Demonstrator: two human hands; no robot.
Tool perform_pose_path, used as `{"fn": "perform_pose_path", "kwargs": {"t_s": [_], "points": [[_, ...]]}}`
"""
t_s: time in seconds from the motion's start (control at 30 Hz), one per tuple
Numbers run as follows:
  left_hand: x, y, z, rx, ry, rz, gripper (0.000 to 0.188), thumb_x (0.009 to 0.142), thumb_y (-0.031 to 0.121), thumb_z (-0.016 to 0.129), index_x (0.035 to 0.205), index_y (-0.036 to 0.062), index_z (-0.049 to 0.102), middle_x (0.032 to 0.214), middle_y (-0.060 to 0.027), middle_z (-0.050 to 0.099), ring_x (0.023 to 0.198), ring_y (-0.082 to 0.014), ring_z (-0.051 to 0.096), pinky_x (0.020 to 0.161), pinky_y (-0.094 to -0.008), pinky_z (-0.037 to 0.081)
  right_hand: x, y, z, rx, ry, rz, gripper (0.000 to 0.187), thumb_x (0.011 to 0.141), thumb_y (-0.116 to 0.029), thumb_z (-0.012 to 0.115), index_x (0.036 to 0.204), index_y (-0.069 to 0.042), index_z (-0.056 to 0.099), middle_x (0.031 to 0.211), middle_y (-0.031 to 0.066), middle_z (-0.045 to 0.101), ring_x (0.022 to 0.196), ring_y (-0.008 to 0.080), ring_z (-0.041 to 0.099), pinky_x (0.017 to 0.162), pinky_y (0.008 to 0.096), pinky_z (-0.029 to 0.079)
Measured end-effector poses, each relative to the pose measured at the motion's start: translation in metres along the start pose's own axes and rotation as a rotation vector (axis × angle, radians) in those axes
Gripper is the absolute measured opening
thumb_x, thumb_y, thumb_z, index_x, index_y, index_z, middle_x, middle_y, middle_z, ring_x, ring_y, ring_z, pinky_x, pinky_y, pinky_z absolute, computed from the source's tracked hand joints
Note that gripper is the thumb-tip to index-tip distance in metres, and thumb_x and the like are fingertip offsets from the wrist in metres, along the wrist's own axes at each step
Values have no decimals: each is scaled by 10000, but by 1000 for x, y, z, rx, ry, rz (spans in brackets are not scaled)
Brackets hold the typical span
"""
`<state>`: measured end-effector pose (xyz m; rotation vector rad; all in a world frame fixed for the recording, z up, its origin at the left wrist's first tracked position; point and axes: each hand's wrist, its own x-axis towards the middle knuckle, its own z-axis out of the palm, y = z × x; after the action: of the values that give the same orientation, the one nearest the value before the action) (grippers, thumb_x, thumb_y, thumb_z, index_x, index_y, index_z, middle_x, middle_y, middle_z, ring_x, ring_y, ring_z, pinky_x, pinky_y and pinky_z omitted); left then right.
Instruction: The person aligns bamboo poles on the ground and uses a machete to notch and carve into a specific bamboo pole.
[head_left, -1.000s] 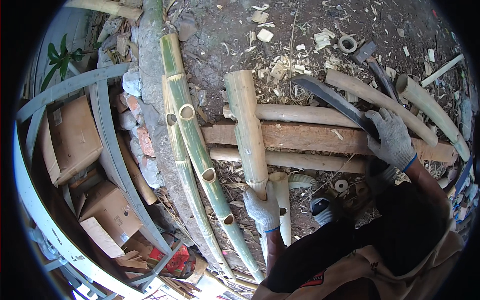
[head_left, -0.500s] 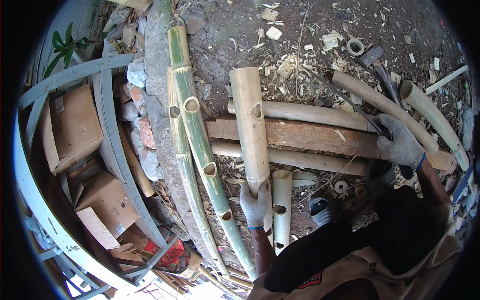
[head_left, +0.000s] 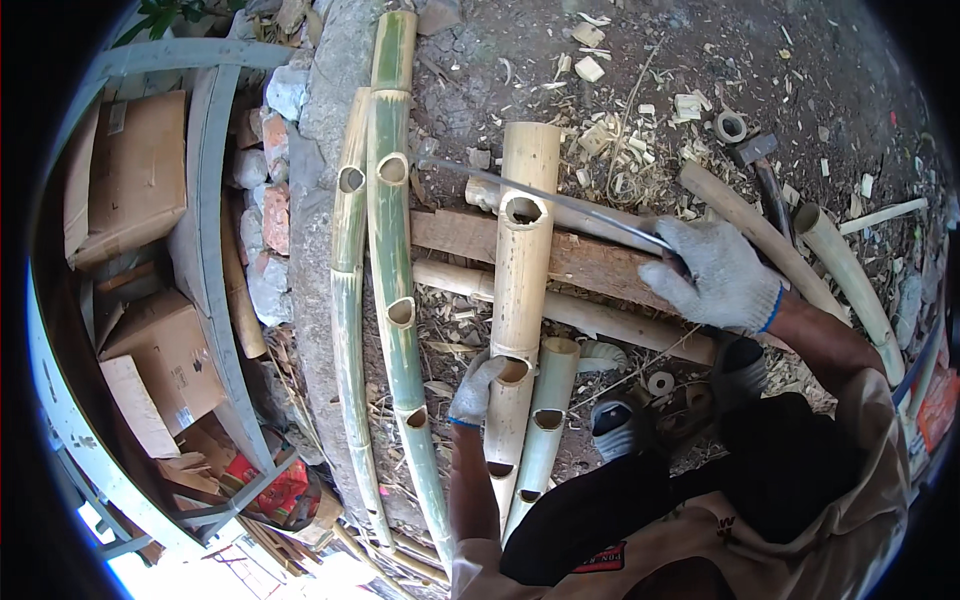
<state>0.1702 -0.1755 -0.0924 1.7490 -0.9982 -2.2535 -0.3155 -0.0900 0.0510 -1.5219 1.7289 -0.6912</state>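
A thick pale bamboo pole (head_left: 520, 270) with oval holes cut along it lies across a rough wooden beam (head_left: 590, 268). My left hand (head_left: 476, 388), in a grey knit glove, is closed on the pole's left side beside one hole. In a matching glove, my right hand (head_left: 715, 275) grips a long thin metal tool (head_left: 590, 210) that looks like a narrow blade seen edge-on. The tool reaches left across the upper part of the pole, over the hole nearest the far end. Its handle is mostly hidden in my fingers.
Two long green bamboo poles with holes, one (head_left: 390, 240) nearer, lie to the left. A shorter holed bamboo piece (head_left: 545, 425) is beside my knee. A hammer (head_left: 765, 170) and bamboo lengths (head_left: 850, 270) are at the right. Cardboard boxes (head_left: 135, 180) sit in a frame at far left.
My right hand has moved left, swinging the metal tool from beside the pole to across it. The pole has turned, bringing its holes face up. My left hand has shifted to its left side.
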Motion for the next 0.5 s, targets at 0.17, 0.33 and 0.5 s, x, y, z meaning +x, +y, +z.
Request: {"fn": "perform_pose_path", "kwargs": {"t_s": [0.17,0.33,0.5], "points": [[-11,20,57,204,131,183,548,1042,277,678,1451,-74,584,1339,-138,699,1217,-196,642,1087,-360,489,43,11,5,-153,-115,-51,551,1058,-564,554,1093,-21,644,821,220,655,801,451,674,720,541,516],[-56,70,101,367,105,336,588,1015,313,707,1488,-1,555,1255,-172,742,1148,-247,709,1015,-390,541,79,-2,12,-280,-260,-78,567,1089,-592,459,1079,-68,674,817,228,680,806,466,700,720,572,533],[-60,69,122,894,422,321,919,745,521,940,1440,36,586,1130,-253,771,1064,-439,761,879,-513,617,107,-4,33,-372,-283,-174,495,1091,-566,470,1096,-129,701,798,202,698,766,448,712,677,576,560]]}}
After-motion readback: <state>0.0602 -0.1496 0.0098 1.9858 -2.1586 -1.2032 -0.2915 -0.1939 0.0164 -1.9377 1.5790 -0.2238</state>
